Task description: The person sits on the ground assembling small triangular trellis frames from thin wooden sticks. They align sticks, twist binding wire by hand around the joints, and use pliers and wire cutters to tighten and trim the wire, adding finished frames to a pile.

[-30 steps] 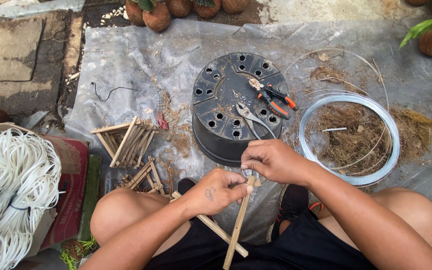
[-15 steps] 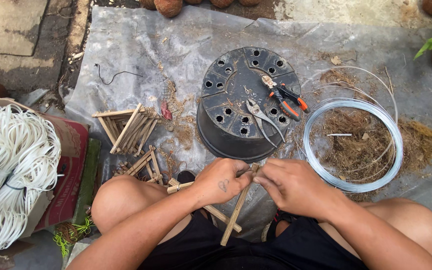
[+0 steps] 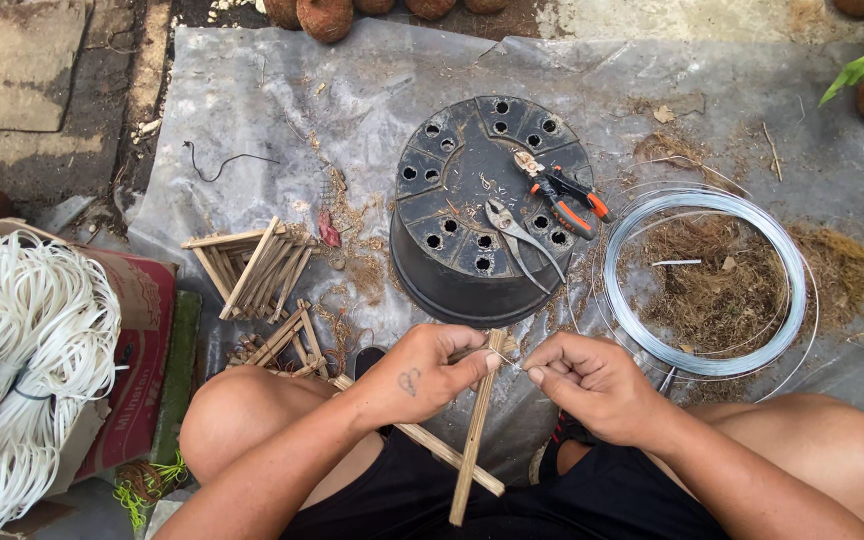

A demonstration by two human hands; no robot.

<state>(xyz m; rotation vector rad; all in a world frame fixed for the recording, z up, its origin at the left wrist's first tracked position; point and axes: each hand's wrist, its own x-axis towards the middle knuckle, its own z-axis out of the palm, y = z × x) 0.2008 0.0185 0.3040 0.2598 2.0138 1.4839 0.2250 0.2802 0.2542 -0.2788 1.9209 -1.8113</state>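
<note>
- We sit with knees apart over a grey plastic sheet (image 3: 252, 90) spread on the ground, so our lap serves as the work spot.
- Our left hand (image 3: 422, 372) is closed around the crossing of two thin pale bamboo sticks (image 3: 472, 440), pinching them where they meet; that keeps the joint from sliding.
- Our right hand (image 3: 592, 385) is closed in a fingertip pinch on a fine strand of wire (image 3: 508, 362) just beside that joint, held taut between both hands.
- The sticks lie above our lap, one running nearly upright towards us, the other slanting across it; they look dry, straight and roughly split.
- An upturned black plastic pot with drain holes (image 3: 452, 270) stands just ahead as a small bench, carrying orange-handled pliers (image 3: 567, 195) and grey metal pliers (image 3: 517, 232) within easy reach.
- A coil of silver wire (image 3: 787, 260) lies to the right, ringing brown fibre.
- Finished square stick frames (image 3: 252, 265) rest to the left, near a bundle of white cord (image 3: 22, 340).
</note>
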